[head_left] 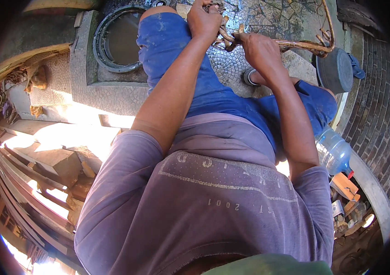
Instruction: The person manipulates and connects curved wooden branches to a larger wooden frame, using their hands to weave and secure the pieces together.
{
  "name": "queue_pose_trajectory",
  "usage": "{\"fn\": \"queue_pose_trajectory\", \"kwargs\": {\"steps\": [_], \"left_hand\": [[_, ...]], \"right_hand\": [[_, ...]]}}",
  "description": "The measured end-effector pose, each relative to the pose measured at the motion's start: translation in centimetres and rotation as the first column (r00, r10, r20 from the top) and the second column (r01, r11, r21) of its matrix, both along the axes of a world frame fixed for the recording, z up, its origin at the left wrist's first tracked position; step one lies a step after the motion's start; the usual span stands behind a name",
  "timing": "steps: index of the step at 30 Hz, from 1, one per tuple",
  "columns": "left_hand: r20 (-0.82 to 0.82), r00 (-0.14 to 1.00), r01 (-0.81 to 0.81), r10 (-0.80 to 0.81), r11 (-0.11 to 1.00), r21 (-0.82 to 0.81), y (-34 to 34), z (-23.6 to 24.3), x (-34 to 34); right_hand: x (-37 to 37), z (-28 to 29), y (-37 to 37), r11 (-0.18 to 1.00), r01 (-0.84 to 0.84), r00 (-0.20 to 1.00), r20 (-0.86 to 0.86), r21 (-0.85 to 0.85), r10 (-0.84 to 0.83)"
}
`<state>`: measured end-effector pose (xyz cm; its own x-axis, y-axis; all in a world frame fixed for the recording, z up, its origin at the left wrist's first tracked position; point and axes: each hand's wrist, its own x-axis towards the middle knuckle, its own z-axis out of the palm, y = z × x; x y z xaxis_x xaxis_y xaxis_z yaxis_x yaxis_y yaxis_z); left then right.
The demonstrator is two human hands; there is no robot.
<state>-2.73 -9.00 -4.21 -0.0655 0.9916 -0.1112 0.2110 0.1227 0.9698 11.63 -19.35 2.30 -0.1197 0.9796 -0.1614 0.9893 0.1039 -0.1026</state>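
Note:
My right hand (pixel 261 51) is closed around a brown, wet-looking knobbly branch (pixel 302 45). The branch has several short stubs near my hands; its long thin part runs right, then bends up at the far right. Beside the stubbed end, my left hand (pixel 202 22) is closed at the top edge of the view. A crumpled grey-brown thing (pixel 218 6) shows at its thumb, too small to name. Below both hands lies a wet floor of mosaic-like tile pieces (pixel 229 66).
Left of my knee is a round dark-rimmed basin (pixel 105 62) of murky water. A dark bucket (pixel 334 71) stands at right, with a blue sandal (pixel 356 66) beyond it. A clear blue water jug (pixel 334 153) lies near my right elbow. Wooden planks (pixel 30 183) are stacked at left.

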Motion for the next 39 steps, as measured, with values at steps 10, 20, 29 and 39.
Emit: {"fn": "queue_pose_trajectory", "kwargs": {"steps": [10, 20, 29, 39], "left_hand": [[-0.035, 0.999, 0.011, -0.011, 1.0, 0.016, 0.1, 0.1, 0.0], [-0.117, 0.992, 0.048, -0.045, 0.998, 0.028, 0.1, 2.3, -0.4], [-0.131, 0.989, 0.056, -0.067, 0.995, -0.087, 0.7, 1.3, -0.4], [-0.169, 0.985, 0.042, -0.044, 0.999, -0.016, 1.1, 0.1, -0.6]], "right_hand": [[0.3, 0.8, 0.9, 0.989, 0.137, 0.99, -0.011, -0.049, -0.138], [-0.7, -1.0, 4.7, 0.948, 0.304, 0.937, -0.211, 0.096, -0.28], [-1.5, -1.4, 5.6, 0.989, 0.11, 0.988, -0.099, -0.094, -0.12], [2.0, 0.8, -2.2, 0.959, 0.28, 0.918, -0.281, -0.038, -0.279]]}}
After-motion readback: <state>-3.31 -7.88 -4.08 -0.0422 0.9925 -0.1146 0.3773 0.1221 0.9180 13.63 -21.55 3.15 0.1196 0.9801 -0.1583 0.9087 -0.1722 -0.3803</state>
